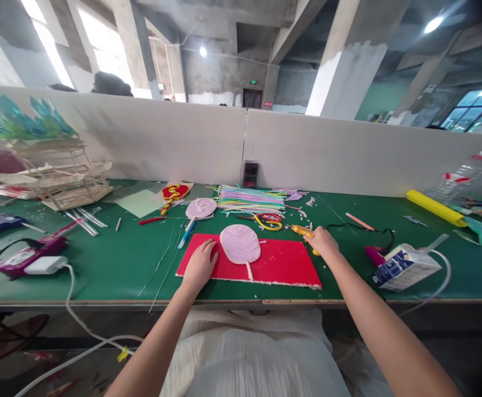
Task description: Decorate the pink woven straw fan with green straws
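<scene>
Left hand (202, 262) flat on red rectangular board (284, 262), fingers open, just beside lilac round fan-shaped piece (240, 242). Fan-shaped piece lies on board, pale stick handle (250, 272) toward near edge. Right hand (324, 243) near board's far right corner, fingers closed around yellow handheld tool (302, 230). Pastel thin strips (249, 199) bundled beyond board on green tabletop (129, 262).

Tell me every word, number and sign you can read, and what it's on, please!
No words or numbers here are clear enough to read.
Blue-and-white carton: printing too blurred.
Bottle label: too blurred.
Green sign above the door: too small.
Red sign beside the door: too small.
</scene>
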`<move>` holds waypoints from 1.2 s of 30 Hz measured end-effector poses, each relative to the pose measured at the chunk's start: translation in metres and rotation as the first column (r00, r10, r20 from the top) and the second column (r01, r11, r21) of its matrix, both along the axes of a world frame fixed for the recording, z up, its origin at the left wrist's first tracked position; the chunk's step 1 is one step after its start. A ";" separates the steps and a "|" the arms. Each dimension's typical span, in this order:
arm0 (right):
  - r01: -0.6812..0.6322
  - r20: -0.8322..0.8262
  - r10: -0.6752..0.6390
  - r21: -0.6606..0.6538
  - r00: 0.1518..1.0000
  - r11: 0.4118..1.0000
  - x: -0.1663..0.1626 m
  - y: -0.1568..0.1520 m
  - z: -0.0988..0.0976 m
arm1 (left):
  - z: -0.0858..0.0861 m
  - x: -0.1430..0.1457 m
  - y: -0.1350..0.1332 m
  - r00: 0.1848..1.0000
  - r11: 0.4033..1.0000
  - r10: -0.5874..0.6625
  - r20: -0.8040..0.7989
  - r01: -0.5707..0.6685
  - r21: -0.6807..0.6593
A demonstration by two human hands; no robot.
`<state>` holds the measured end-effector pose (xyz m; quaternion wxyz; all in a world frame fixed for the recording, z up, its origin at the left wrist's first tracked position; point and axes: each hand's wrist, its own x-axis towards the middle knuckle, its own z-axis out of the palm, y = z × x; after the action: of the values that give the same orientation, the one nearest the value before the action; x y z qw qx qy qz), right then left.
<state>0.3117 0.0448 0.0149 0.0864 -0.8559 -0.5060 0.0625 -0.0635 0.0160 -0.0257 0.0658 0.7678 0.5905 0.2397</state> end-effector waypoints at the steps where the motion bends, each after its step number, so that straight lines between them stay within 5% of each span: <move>1: 0.019 0.016 -0.019 -0.015 1.000 1.000 0.000 0.001 0.000 | 0.000 0.000 0.000 1.000 1.000 -0.001 -0.003 0.001 -0.005; 9: 0.134 0.164 -0.125 -0.045 0.979 0.990 0.017 0.014 0.005 | 0.007 0.000 0.004 0.996 0.996 -0.021 -0.083 0.014 -0.092; 13: -0.123 0.300 0.114 0.013 0.947 0.992 -0.002 0.046 0.020 | 0.036 0.003 0.031 0.987 0.963 0.038 -0.157 -0.078 -0.258; 15: -0.263 0.290 0.242 0.034 0.926 0.964 -0.023 0.068 0.026 | 0.052 0.012 0.052 0.969 0.948 0.156 -0.191 -0.201 -0.247; 18: -0.397 0.273 0.365 0.070 0.890 0.915 -0.056 0.098 0.026 | 0.063 0.033 0.086 0.970 0.958 0.189 -0.152 -0.216 -0.187; 24: -0.605 0.276 0.556 0.138 0.784 0.784 -0.103 0.142 0.009 | 0.036 0.056 0.131 0.975 0.979 0.179 0.136 -0.163 -0.122; 28: -0.673 0.286 0.616 0.184 0.734 0.716 -0.125 0.174 0.005 | 0.014 0.048 0.141 0.871 0.971 0.236 0.431 -0.233 -0.061; 32: -0.666 0.271 0.612 0.206 0.743 0.717 -0.141 0.209 -0.001 | 0.006 0.042 0.145 0.794 0.972 0.234 0.562 -0.203 -0.119; 36: -0.672 0.160 0.657 0.060 0.737 0.738 -0.146 0.226 -0.013 | 0.005 0.042 0.147 0.765 0.968 0.250 0.594 -0.202 -0.148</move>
<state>0.1654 0.2704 0.0017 0.0743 -0.6144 -0.7855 0.0053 -0.0216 0.1632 -0.0204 0.2515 0.5700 0.6345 0.4574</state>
